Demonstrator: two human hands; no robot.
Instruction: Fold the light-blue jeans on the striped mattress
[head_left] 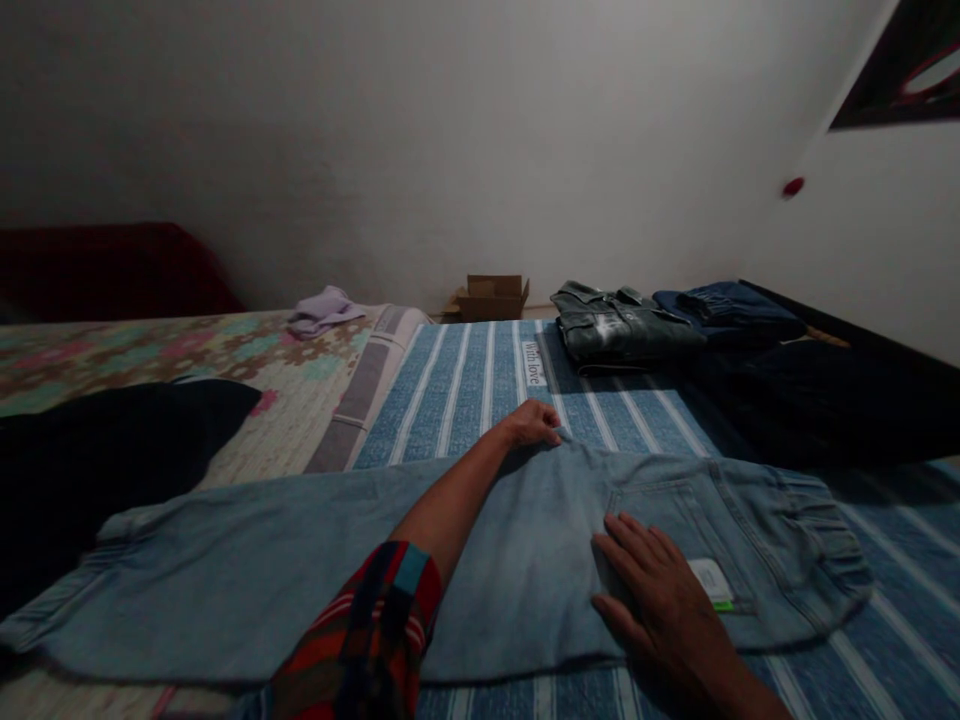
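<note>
Light blue jeans lie flat and lengthwise across the bed, with the elastic waist at the right and the gathered cuff at the left. At their far edge, near the middle, my left hand pinches the denim between closed fingers. Over the back pocket, my right hand rests flat with its fingers stretched out. A white and green label shows on the pocket beside it. My left forearm, in a plaid sleeve, crosses over the jeans and hides part of them.
A folded dark green denim garment and folded navy clothes lie at the back right. Dark clothing lies at the left. Farther back are a lilac cloth and a cardboard box by the wall. Under the jeans is a blue striped sheet.
</note>
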